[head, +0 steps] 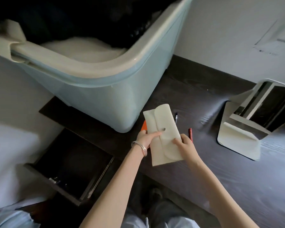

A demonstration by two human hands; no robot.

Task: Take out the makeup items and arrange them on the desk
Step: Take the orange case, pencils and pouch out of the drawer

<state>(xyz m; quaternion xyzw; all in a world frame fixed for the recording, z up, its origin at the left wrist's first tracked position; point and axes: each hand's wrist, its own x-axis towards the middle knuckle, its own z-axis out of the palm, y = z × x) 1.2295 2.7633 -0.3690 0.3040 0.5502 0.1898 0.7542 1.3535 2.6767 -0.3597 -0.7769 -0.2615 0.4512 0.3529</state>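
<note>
A cream fabric pouch (161, 129) with a rounded flap and a snap button is held just above the dark desk (220, 170). My left hand (146, 137), with bangles on its wrist, grips the pouch's left edge, thumb lying across the flap near the snap. My right hand (187, 148) holds the right side, thumb pressed on the flap. The flap lies closed and the contents are hidden.
A large pale blue storage bin (95, 89) stands on the desk at the back left. A standing mirror (247, 122) is at the right. A blue pen (176, 116), a red pen (190, 132) and an orange item (144, 126) lie behind the pouch. An open dark drawer (72, 163) juts out at the left.
</note>
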